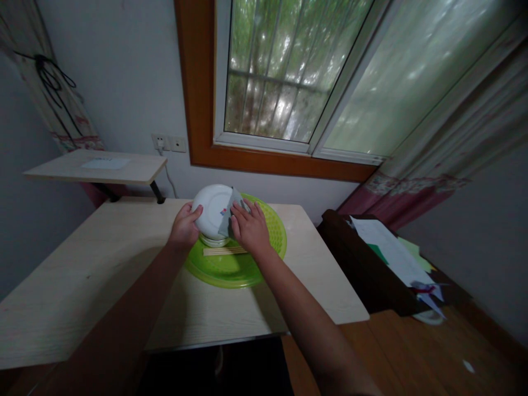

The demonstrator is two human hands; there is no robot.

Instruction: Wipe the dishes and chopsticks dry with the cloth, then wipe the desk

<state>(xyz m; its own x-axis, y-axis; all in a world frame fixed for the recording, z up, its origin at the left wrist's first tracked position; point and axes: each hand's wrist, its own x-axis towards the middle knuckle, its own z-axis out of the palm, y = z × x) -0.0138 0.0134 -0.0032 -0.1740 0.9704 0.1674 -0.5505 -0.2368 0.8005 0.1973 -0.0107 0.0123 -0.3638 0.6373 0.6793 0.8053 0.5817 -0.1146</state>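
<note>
My left hand (185, 224) grips the left rim of a white bowl (209, 210), thumb on its outer side. The bowl is tilted, its underside and a small red and blue mark facing me. With its fingers pressed together, my right hand (250, 226) holds a grey-green cloth (227, 221) against the bowl's right side. Below the raised bowl, more white bowls (214, 242) stand on a round green tray (231, 276) with a lattice pattern. Several light wooden chopsticks (225, 251) lie across the tray in front of them, their right ends hidden by my right hand.
The tray rests on a pale wooden table (119, 264). A small raised shelf (140, 170) with a paper on it stands at the back left. Behind the table are a wall socket (160, 142) and a window. A dark brown cabinet (355, 264) with papers stands at the right.
</note>
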